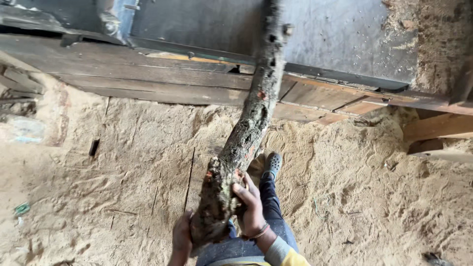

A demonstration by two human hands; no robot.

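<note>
A long, rough, bark-covered log (246, 133) is lying lengthwise ahead of the person, its far end resting on a platform of weathered wooden planks (148, 79). The left hand (181, 239) is sitting at the log's near end on its left side, the right hand (251, 207) against its right. Below, a grey perforated clog (272, 164) is standing on the sawdust-covered floor (354, 197), just right of the log.

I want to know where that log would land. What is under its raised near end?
Under the log show sawdust-covered floor boards, a trousered leg and a grey shoe. The left hand and right hand grip it; ground directly beneath is hidden.
</note>
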